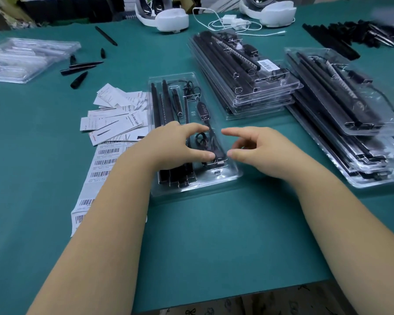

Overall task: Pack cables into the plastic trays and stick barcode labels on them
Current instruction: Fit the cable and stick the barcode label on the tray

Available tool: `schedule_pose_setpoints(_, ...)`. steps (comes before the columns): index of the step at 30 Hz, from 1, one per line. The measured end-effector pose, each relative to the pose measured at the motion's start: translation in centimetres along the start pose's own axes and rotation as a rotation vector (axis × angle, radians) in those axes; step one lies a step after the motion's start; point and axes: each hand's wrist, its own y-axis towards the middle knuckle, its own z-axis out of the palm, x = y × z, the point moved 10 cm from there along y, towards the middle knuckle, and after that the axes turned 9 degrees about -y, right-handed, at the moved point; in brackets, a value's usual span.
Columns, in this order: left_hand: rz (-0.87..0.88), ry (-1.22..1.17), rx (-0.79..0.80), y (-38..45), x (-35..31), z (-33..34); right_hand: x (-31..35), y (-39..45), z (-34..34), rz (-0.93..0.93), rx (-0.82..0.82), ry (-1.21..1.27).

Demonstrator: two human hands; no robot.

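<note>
Barcode labels [93, 176] lie on the bench [214, 235] at left. My left grip [180, 146] pinches the coiled black cable [203, 142] inside the clear plastic tray [228, 176], beside black rods [159, 105]; my right grip [257, 151] hovers apart, fingers loosely curled, just beside the tray's edge

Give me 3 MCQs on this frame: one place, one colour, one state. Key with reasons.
1. Where is the strip of white barcode labels relative to the clear plastic tray under the hands?
A. To its left
B. To its right
C. Inside it

2. What colour is the table mat?
A. Red
B. Teal green
C. White

3. What is the left hand doing?
A. Resting flat on the bare mat
B. Peeling off a label
C. Fingering the black coiled cable in the tray

Key: A, the strip lies along the tray's left side; B, teal green shows all around; C, thumb and fingertips sit at the cable.
</note>
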Motion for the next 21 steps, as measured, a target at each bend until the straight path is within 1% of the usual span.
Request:
schedule_pose_setpoints(4, 0.0, 0.018, -0.003, -0.1, -0.1, 0.1, 0.9, 0.2, 0.6, -0.026, 0.066, -0.284)
schedule_pose_setpoints(6, 0.015, 0.028, -0.002, -0.1, -0.2, 0.1, 1.0, 0.2, 0.7, -0.031, 0.102, -0.366)
schedule_pose_setpoints(9, 0.04, -0.002, 0.04, -0.2, 0.1, 0.1, 0.7, -0.1, 1.2, -0.051, 0.177, -0.348)
schedule_pose_setpoints(11, 0.051, -0.085, 0.08, -0.7, 0.2, -0.1, 0.5, -0.4, 1.5, -0.06, 0.219, -0.338)
schedule_pose_setpoints(12, 0.05, -0.165, 0.053, -0.8, 0.4, -0.6, 0.4, -0.4, 1.5, -0.063, 0.222, -0.335)
schedule_pose_setpoints(13, 0.056, -0.257, -0.047, -0.8, 0.7, -1.8, 0.4, -0.4, 1.5, -0.067, 0.217, -0.33)
schedule_pose_setpoints(14, 0.046, -0.325, -0.204, -0.9, 1.5, -3.6, 0.4, -0.3, 1.4, -0.069, 0.208, -0.324)
schedule_pose_setpoints(15, -0.004, -0.35, -0.379, -1.3, 2.8, -5.5, 0.4, -0.3, 1.4, -0.069, 0.202, -0.318)
schedule_pose_setpoints(16, -0.088, -0.317, -0.533, -1.9, 4.4, -7.1, 0.3, -0.4, 1.4, -0.067, 0.2, -0.309)
schedule_pose_setpoints(17, -0.206, -0.235, -0.623, -2.5, 6.2, -8.1, 0.4, -0.4, 1.5, -0.068, 0.199, -0.3)
schedule_pose_setpoints(18, -0.337, -0.129, -0.643, -3.0, 8.2, -8.5, 0.4, -0.5, 1.5, -0.07, 0.197, -0.29)
schedule_pose_setpoints(20, -0.545, 0.02, -0.547, -3.2, 11.5, -8.1, 0.6, -0.5, 1.4, -0.073, 0.182, -0.27)
schedule_pose_setpoints(21, -0.601, 0.052, -0.492, -3.1, 12.7, -7.5, 0.6, -0.4, 1.4, -0.075, 0.172, -0.264)
